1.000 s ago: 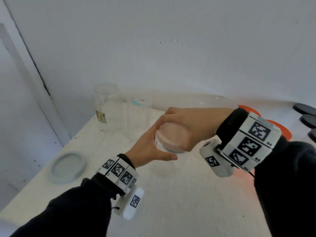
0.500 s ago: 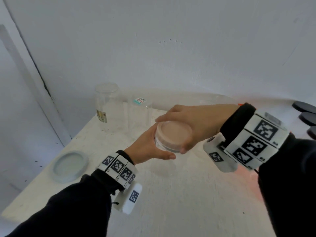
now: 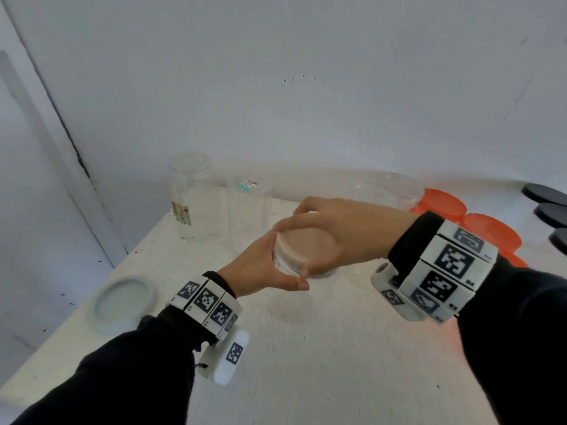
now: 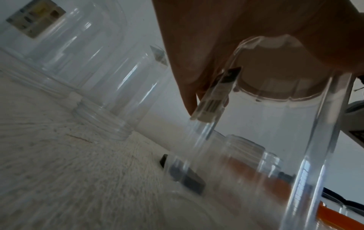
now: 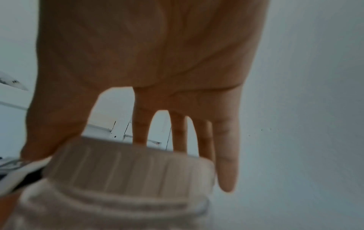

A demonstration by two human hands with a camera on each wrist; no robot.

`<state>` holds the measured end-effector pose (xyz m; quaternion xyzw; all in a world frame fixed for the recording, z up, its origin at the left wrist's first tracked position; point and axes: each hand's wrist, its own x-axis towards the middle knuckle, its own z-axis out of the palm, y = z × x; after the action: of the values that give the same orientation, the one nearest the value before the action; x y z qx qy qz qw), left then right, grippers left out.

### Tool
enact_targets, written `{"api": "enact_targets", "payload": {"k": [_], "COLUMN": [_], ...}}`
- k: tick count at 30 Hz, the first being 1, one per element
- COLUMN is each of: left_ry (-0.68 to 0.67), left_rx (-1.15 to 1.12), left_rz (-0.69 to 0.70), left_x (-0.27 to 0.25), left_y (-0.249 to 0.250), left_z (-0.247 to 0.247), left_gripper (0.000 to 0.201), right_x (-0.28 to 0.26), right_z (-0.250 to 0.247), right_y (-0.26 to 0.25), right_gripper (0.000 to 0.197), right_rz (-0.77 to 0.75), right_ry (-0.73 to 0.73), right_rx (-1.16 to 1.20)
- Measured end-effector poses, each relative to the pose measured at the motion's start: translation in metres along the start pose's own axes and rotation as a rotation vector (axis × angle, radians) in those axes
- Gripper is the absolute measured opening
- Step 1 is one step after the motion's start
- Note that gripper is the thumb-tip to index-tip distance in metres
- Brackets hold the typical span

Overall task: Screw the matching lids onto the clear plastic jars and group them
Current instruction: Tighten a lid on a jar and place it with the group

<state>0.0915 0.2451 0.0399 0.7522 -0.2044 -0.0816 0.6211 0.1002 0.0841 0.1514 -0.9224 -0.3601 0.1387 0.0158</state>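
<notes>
A clear plastic jar [image 3: 285, 265] stands upright on the white table, capped by a translucent ribbed lid [image 3: 306, 243]. My left hand [image 3: 264, 271] wraps the jar's side just under the lid. From above, my right hand [image 3: 331, 234] grips the lid's rim with thumb and fingers. In the left wrist view the clear jar [image 4: 275, 140] fills the right side, with a barcode label on its wall. In the right wrist view the ribbed lid [image 5: 130, 168] sits below my right hand [image 5: 138, 152], whose fingers reach down behind the rim.
Two clear jars [image 3: 188, 191] [image 3: 248, 207] stand upside down at the back left. A pale round lid [image 3: 124, 303] lies near the table's left edge. Orange lids [image 3: 441, 204] and black lids [image 3: 543, 194] lie at the right. A wall rises behind the table.
My right hand has turned on the lid, its wrist swinging up and back. The left hand and jar stay in place.
</notes>
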Motion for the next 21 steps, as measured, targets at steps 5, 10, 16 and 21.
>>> {"api": "enact_targets", "payload": {"k": [5, 10, 16, 21], "left_ry": [0.031, 0.07, 0.013, -0.008], "left_rx": [-0.013, 0.011, 0.069, 0.13], "left_rz": [0.026, 0.056, 0.027, 0.009], "left_x": [-0.001, -0.004, -0.001, -0.004], "left_y": [0.0, 0.001, 0.003, 0.003], "left_z": [0.006, 0.006, 0.002, -0.004], "left_gripper": [0.082, 0.082, 0.081, 0.081], "right_x": [-0.006, -0.006, -0.006, -0.007], "right_z": [0.01, 0.017, 0.021, 0.024], "right_y": [0.0, -0.003, -0.003, -0.002], "right_gripper": [0.068, 0.068, 0.066, 0.067], "right_rz": [0.008, 0.018, 0.035, 0.062], "right_ry": [0.122, 0.157, 0.207, 0.247], "right_rx": [-0.07, -0.099, -0.083, -0.062]}}
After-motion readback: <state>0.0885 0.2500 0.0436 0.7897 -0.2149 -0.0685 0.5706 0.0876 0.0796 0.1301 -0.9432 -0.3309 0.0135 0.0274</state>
